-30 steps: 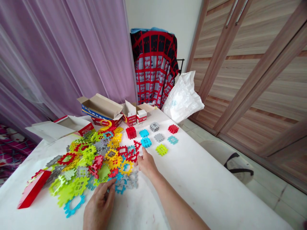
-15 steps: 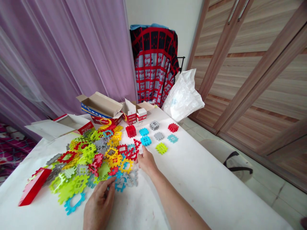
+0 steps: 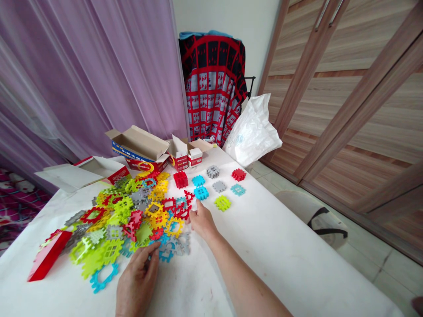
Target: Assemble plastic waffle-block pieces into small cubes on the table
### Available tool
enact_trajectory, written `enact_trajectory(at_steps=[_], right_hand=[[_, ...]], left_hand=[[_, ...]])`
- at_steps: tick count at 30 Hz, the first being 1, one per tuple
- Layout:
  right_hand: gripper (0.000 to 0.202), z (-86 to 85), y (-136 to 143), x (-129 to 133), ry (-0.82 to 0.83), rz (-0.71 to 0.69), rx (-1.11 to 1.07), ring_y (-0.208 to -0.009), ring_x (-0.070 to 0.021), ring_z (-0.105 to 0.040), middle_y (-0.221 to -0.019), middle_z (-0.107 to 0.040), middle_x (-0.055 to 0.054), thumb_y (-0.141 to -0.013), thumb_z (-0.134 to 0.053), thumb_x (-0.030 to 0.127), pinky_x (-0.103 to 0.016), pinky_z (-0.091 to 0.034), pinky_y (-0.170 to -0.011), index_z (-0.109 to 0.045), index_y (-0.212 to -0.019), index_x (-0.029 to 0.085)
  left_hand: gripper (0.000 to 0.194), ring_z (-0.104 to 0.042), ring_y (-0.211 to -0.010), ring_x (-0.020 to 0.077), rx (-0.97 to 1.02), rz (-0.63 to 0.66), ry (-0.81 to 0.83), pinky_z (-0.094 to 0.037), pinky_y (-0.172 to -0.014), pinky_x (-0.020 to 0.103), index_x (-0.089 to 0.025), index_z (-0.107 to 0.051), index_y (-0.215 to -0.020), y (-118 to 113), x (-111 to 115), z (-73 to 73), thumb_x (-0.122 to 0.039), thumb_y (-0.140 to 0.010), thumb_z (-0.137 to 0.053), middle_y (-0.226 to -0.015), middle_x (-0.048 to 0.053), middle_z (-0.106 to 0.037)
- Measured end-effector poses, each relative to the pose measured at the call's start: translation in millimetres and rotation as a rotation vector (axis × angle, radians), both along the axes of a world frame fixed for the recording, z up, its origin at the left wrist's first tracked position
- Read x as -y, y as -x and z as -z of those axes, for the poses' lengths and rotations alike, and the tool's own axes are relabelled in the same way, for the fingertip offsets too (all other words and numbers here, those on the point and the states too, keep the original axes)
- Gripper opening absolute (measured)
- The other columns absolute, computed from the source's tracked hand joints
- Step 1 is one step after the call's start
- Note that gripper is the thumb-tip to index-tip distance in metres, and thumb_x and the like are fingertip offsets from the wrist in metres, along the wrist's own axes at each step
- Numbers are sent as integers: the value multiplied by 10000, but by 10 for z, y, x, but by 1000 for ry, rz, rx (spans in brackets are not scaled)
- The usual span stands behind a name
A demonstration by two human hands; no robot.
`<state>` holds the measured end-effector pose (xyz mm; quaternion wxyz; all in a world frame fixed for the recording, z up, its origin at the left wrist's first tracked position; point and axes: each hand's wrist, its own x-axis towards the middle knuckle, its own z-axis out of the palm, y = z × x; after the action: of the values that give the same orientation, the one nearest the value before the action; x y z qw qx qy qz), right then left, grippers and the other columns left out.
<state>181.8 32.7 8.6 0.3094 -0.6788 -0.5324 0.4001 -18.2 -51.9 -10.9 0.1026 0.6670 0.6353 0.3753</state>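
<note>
A loose heap of toothed plastic pieces (image 3: 124,210) in green, yellow, red, grey and blue covers the left of the white table. My left hand (image 3: 139,277) rests at the heap's near edge with curled fingers; whether anything is between them is hidden. Beside the heap's right edge, my right hand (image 3: 202,219) points its index finger just below a blue piece (image 3: 201,193); its other fingers are curled and what they may hold is too small to name. Beyond lie a red stack (image 3: 180,179), a grey stack (image 3: 213,171) and a green piece (image 3: 222,203).
Open cardboard boxes (image 3: 140,145) stand at the table's back left. A white plastic bag (image 3: 253,132) is at the far right corner. A red tray-like piece (image 3: 49,255) lies at the left. A clear tub (image 3: 310,218) is on the floor to the right.
</note>
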Motion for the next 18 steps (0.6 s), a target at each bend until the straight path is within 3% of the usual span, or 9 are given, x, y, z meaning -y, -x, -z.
enact_trajectory(at_steps=[18], right_hand=[[581, 54, 4, -18, -1, 6, 20, -684, -159, -667, -805, -740, -30, -873, -424, 199, -233, -472, -682, -336, -1439, 101]], left_hand=[[306, -688, -706, 161, -9, 21, -3, -540, -648, 229, -269, -720, -884, -9, 5, -36, -469, -809, -500, -814, 0, -732]])
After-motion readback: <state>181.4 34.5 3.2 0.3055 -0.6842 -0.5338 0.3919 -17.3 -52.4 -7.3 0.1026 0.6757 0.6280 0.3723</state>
